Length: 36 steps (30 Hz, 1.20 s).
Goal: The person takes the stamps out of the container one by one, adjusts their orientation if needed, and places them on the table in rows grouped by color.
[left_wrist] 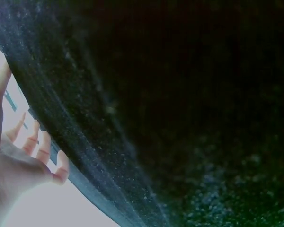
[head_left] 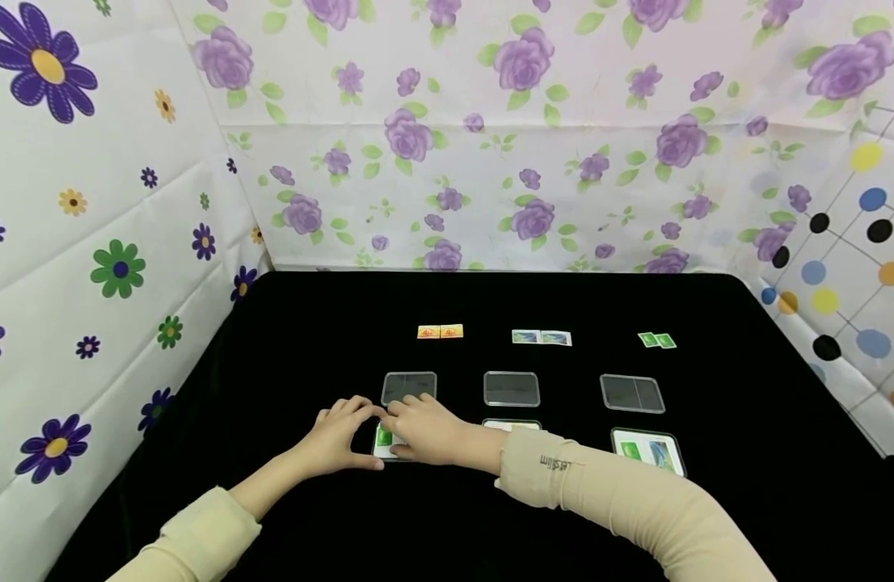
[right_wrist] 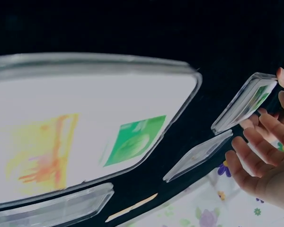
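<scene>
- The left box [right_wrist: 237, 105] lies on the black bench [head_left: 323, 339] at the near left, and appears to be the piece in work; a green stamp shows in it, while the hands hide the rest.
- The left hand [head_left: 335, 440] holds the left side of that box, thumb at the near corner and fingers bent at the far corner.
- The right hand [head_left: 427, 430] arches over the right side; whether its grip pinches a stamp, presses down or takes the box edge cannot be told.
- Done, it seems: the middle box [right_wrist: 109, 64] shows an orange and a green stamp on white backing, and the right box [head_left: 643, 431] a green and a blue.
- Not yet done, by the look of it: 3 clear lids, the left lid [head_left: 409, 386], middle lid [head_left: 512, 390] and right lid [head_left: 622, 393], lie behind the boxes, apart from them.
- Farther back lie 2 orange stamps [head_left: 429, 331], 2 blue stamps [head_left: 527, 337] and 2 green stamps [head_left: 665, 340], outside any box; these 6 are likely unused so far.
</scene>
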Each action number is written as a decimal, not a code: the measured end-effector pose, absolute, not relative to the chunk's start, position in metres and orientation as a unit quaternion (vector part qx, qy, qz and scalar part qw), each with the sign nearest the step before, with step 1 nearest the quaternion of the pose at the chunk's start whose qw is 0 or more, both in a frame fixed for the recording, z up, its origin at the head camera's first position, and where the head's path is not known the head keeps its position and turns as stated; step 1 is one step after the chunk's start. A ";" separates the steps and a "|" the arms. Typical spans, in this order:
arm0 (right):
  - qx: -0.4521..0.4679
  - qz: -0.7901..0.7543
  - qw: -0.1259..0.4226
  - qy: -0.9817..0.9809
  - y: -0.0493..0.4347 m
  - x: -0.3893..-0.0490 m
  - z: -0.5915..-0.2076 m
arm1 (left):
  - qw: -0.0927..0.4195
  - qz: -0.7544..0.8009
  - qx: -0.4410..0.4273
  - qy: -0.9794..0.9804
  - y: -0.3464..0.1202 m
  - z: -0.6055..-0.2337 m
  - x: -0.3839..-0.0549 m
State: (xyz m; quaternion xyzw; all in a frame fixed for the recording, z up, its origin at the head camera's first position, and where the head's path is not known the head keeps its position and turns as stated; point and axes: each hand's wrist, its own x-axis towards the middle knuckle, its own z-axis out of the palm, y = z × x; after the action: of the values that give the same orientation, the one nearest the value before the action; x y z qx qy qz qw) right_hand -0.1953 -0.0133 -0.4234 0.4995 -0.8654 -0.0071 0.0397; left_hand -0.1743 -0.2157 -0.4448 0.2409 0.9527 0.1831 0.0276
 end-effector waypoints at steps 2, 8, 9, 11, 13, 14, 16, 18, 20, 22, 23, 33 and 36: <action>0.495 -0.001 0.038 -0.868 -0.017 -0.194 -0.423 | 0.029 0.183 0.243 0.952 -0.216 -0.445 -0.174; 0.474 0.001 0.041 -0.879 -0.024 -0.194 -0.426 | 0.033 0.181 0.240 0.953 -0.216 -0.447 -0.175; 0.470 0.001 0.042 -0.882 -0.024 -0.194 -0.427 | 0.033 0.179 0.238 0.954 -0.216 -0.447 -0.175; 0.463 0.001 0.046 -0.885 -0.025 -0.193 -0.427 | 0.032 0.177 0.235 0.955 -0.216 -0.447 -0.175; 0.459 0.001 0.048 -0.887 -0.026 -0.193 -0.428 | 0.031 0.178 0.233 0.956 -0.216 -0.447 -0.174; 0.457 0.001 0.049 -0.888 -0.027 -0.193 -0.428 | 0.030 0.177 0.232 0.956 -0.216 -0.448 -0.173; 0.454 -0.001 0.049 -0.890 -0.027 -0.193 -0.428 | 0.029 0.178 0.231 0.956 -0.216 -0.447 -0.172; 0.451 -0.001 0.047 -0.891 -0.029 -0.193 -0.429 | 0.028 0.178 0.230 0.956 -0.216 -0.448 -0.171; 0.447 0.003 0.041 -0.894 -0.030 -0.194 -0.430 | 0.027 0.177 0.229 0.957 -0.217 -0.448 -0.171; 0.443 0.009 0.034 -0.896 -0.031 -0.194 -0.430 | 0.026 0.176 0.229 0.957 -0.217 -0.448 -0.172; 0.441 0.013 0.031 -0.897 -0.032 -0.194 -0.431 | 0.026 0.177 0.229 0.957 -0.217 -0.447 -0.172; 0.408 0.054 0.017 -0.911 -0.037 -0.193 -0.430 | 0.027 0.178 0.238 0.954 -0.216 -0.445 -0.174; 0.394 0.076 0.010 -0.916 -0.039 -0.193 -0.431 | 0.028 0.179 0.236 0.955 -0.216 -0.444 -0.173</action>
State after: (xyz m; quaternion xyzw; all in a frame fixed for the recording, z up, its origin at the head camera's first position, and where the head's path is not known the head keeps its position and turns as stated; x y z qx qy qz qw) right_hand -0.1933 -0.0389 -0.4305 0.3938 -0.9160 0.0756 0.0105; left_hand -0.1732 -0.2156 -0.4444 0.2361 0.9547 0.1788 0.0277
